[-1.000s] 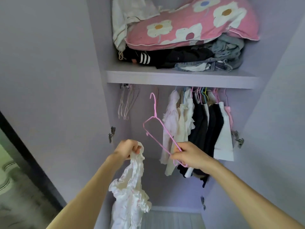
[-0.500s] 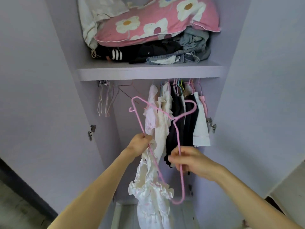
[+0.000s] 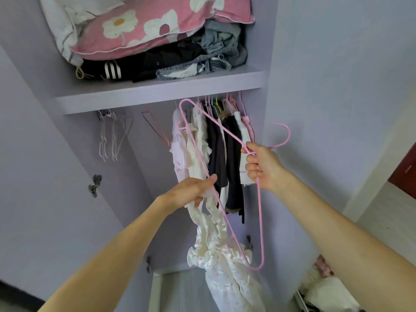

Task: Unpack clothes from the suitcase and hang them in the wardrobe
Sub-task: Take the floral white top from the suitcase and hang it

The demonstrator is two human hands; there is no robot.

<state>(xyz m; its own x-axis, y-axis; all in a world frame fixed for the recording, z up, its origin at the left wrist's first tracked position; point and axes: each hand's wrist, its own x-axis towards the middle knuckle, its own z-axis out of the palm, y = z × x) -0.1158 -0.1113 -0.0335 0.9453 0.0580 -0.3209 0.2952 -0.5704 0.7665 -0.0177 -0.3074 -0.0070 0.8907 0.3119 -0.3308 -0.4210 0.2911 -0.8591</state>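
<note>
My left hand [image 3: 193, 191] grips the top of a white ruffled garment [image 3: 220, 251] that hangs down in front of the open wardrobe. My right hand [image 3: 262, 167] holds a pink wire hanger [image 3: 260, 221] near its neck, with the hook pointing right and the hanger turned on end. One side bar of the hanger runs past my left fingers and along the garment. Behind them, several white, black and pink clothes [image 3: 216, 149] hang on the rail under the shelf [image 3: 157, 93].
Several empty wire hangers [image 3: 112, 136] hang at the rail's left end. A pink flowered pillow [image 3: 144, 25] and folded clothes fill the shelf. The wardrobe's lilac doors stand open left and right. More clothes [image 3: 324, 287] lie at the lower right.
My right hand has swung the pink hanger round so its hook points right. My left hand has come up to the hanger's bar with the garment. The view has shifted right.
</note>
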